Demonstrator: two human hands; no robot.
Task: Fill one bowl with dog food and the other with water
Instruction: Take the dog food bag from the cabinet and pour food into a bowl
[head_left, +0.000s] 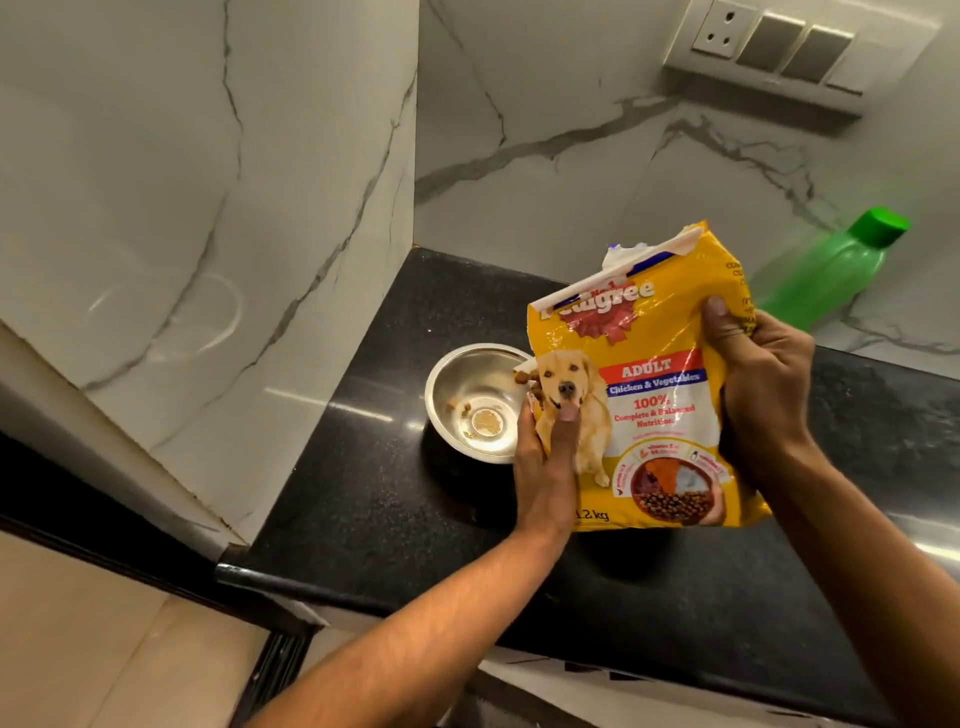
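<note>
Both hands grip the food bag over the desk; kibble spills at the bowl. We'd tilt gently, corner over its middle.

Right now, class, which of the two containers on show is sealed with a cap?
The green plastic bottle by the wall; its green cap is on. The yellow dog food bag, held in both hands, has its top torn open.
</note>
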